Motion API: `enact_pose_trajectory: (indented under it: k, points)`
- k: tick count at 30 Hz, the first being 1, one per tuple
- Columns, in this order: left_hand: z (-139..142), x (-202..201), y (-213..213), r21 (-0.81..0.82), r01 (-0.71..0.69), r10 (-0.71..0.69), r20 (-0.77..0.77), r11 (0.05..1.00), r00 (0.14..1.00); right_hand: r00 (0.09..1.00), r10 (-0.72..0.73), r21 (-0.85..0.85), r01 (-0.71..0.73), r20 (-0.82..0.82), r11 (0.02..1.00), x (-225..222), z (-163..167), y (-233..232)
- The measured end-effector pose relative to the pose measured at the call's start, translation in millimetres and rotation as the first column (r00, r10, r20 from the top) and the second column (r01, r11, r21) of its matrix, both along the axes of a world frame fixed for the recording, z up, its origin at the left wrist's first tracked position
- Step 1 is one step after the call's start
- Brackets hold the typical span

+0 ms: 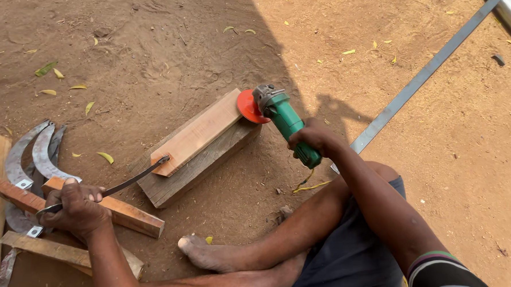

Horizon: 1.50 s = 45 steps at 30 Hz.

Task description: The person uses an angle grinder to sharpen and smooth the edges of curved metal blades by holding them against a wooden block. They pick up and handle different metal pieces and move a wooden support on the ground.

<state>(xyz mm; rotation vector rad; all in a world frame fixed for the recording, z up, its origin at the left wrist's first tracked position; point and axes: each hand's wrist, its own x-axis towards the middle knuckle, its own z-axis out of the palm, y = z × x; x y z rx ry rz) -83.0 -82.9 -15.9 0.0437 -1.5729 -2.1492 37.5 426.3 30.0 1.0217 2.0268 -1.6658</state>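
Two hands work: the left hand (77, 207) wraps its fingers around one thin curved metal blade (128, 182), the right hand (312, 136) clenches one green grinder (283, 120) whose red disc (248, 106) meets two stacked wooden blocks (198, 146).

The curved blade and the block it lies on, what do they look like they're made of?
The curved blade looks like dark, dull metal: thin, narrow, grey sheen along its edge. The block looks like raw, unfinished wood: pale tan top with visible grain, greyer weathered sides.
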Motion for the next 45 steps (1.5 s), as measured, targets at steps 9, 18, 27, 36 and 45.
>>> enact_pose_trajectory:
  k: [9, 18, 27, 36, 45]
  points:
    - [28.2, -15.1, -1.0, -0.227, 0.243, -0.178, 0.271, 0.943, 0.946, 0.988, 0.103, -0.006, -0.103, 0.113, 0.995, -76.1, 49.5, 7.5]
    - [9.5, -3.1, 19.7, -0.051, -0.283, 0.287, 0.126, 0.958, 0.95, 0.992, 0.118, -0.026, -0.118, 0.035, 0.993, -33.2, 23.1, -6.3]
    - [22.7, 27.2, 36.7, -0.067, -0.276, 0.282, 0.111, 0.959, 0.953, 0.998, 0.045, 0.059, -0.048, 0.039, 0.997, 15.5, 13.9, -7.4]
    - [39.8, 85.3, 15.9, 0.52, 0.139, -0.392, 0.417, 0.843, 0.82, 0.964, -0.194, -0.122, 0.174, -0.18, 0.977, 40.1, -13.5, -0.7]
    - [-36.6, 134.9, 24.4, 0.456, 0.658, -0.795, 0.432, 0.599, 0.425, 0.87, -0.242, -0.337, 0.094, -0.431, 0.937, 32.7, -13.6, 14.4]
